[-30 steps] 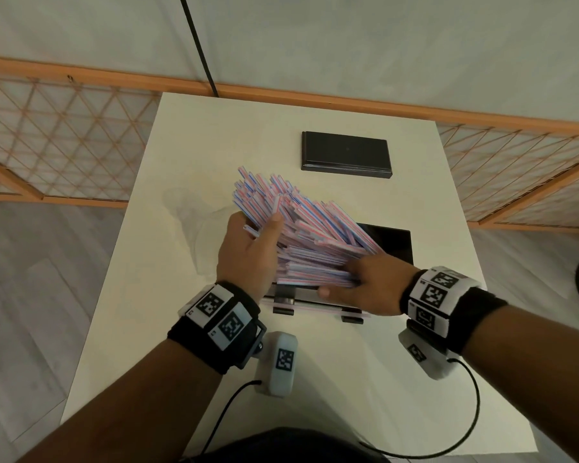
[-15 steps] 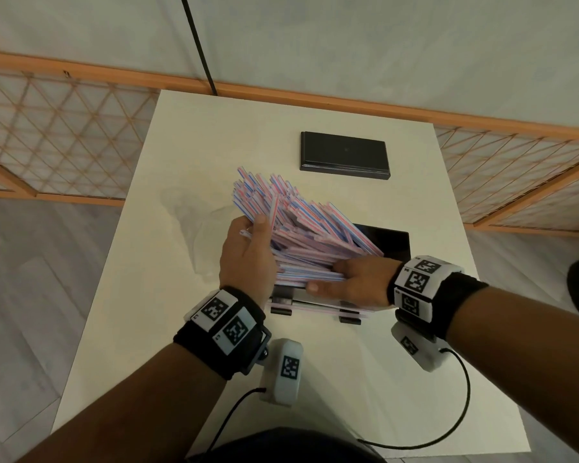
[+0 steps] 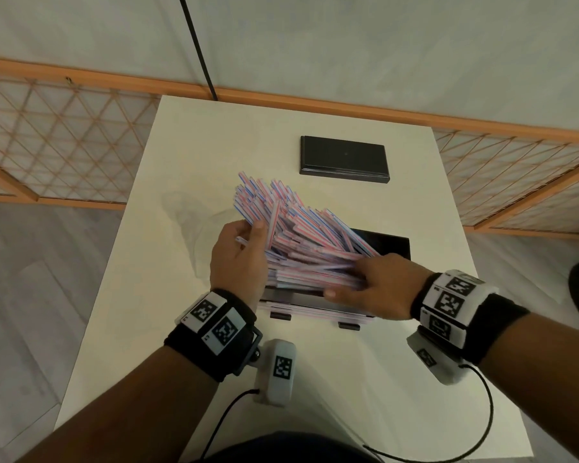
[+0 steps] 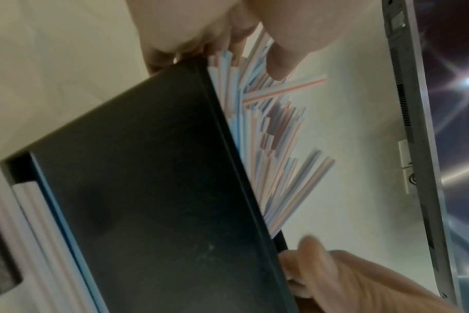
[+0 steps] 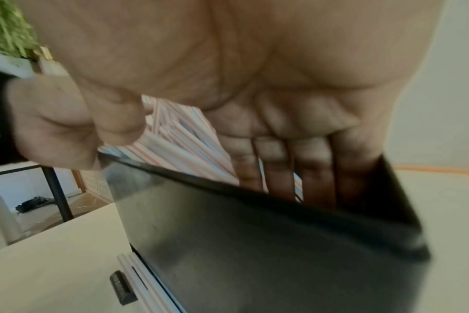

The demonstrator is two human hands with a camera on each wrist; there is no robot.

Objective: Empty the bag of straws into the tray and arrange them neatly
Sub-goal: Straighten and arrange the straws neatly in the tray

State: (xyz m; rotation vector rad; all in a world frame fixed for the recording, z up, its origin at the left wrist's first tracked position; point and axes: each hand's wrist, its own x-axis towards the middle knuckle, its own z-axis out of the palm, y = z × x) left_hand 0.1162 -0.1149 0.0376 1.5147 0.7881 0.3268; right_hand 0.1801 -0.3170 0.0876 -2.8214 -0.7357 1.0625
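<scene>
A heap of red-and-blue striped straws [image 3: 301, 235] lies fanned out in a black tray [image 3: 391, 243] in the middle of the table, with their far ends sticking out over its left rim. My left hand [image 3: 248, 232] holds the left side of the heap, fingers and thumb curled round several straws [image 4: 257, 118]. My right hand [image 3: 365, 279] is at the near right side. Its straight fingers [image 5: 276, 161] reach down into the tray [image 5: 254, 243] against the straws' ends, and its thumb lies along the near rim. A few straws [image 3: 315, 310] lie under the tray's near edge.
A clear, crumpled plastic bag [image 3: 188, 215] lies on the white table [image 3: 181, 145] left of my left hand. A black rectangular lid or box [image 3: 344, 159] sits at the far side. Wooden lattice panels [image 3: 64, 138] stand on both sides of the table.
Both hands stay on the heap. My right hand has slid a little to the left along the tray's near side, and my left hand has shifted slightly on the straws.
</scene>
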